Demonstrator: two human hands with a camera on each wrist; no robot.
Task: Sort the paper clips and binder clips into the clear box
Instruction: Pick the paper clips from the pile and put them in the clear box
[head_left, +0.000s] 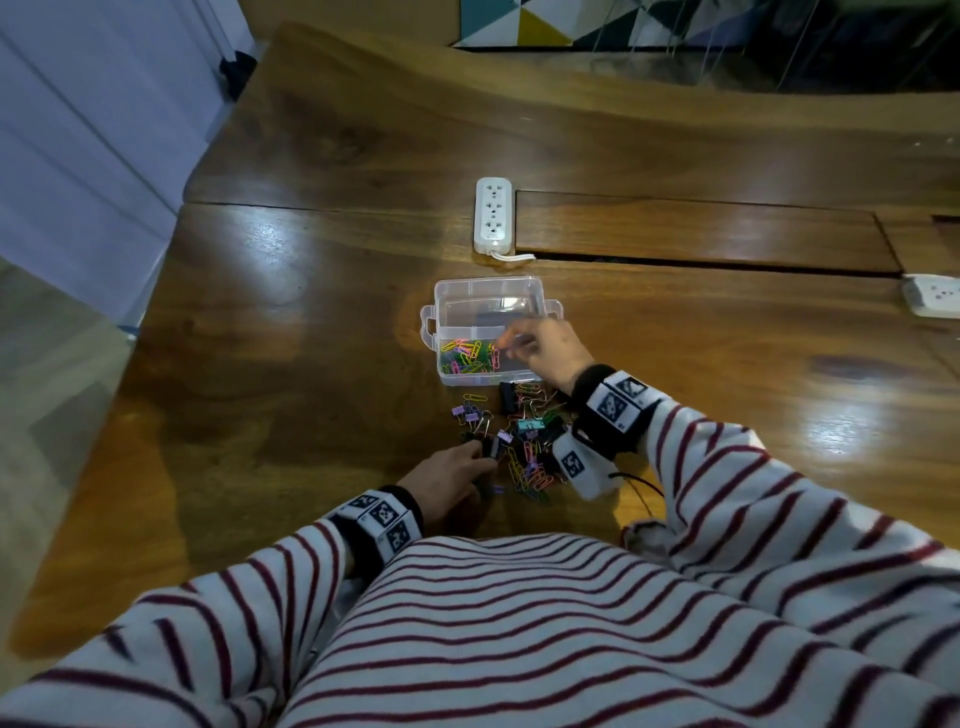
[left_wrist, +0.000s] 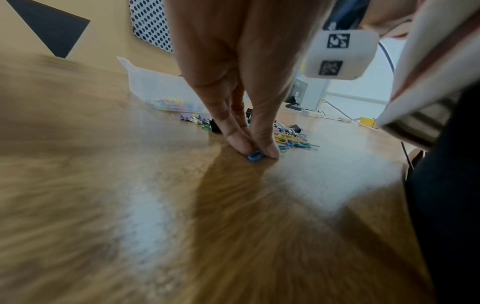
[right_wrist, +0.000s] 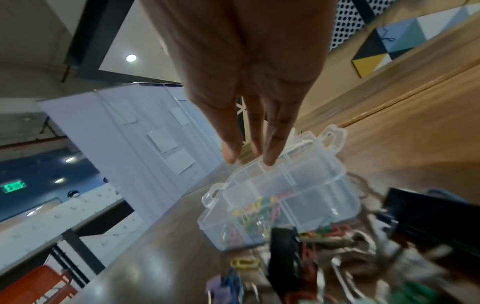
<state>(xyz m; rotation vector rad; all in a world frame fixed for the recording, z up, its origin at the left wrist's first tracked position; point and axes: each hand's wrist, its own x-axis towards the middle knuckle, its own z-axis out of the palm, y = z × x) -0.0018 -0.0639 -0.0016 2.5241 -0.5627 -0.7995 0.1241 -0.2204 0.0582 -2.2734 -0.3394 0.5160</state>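
A clear box (head_left: 540, 299) with compartments stands open on the wooden table; its near-left compartment holds several coloured paper clips (head_left: 467, 356). My right hand (head_left: 506, 345) hovers over that compartment with straight fingers (right_wrist: 272, 152) and nothing visible between them above the box (right_wrist: 319, 185). A mixed pile of paper clips and binder clips (head_left: 519, 436) lies just in front of the box. At the pile's near-left edge, my left hand (head_left: 480, 457) presses down on the table. Its thumb and fingertips (left_wrist: 259, 153) pinch a blue paper clip (left_wrist: 255, 156).
A white power strip (head_left: 492, 215) lies behind the box beside a long slot in the tabletop. A second power strip (head_left: 932, 296) sits at the right edge. A large black binder clip (head_left: 509, 397) lies near the box's front wall. The table's left edge drops to the floor.
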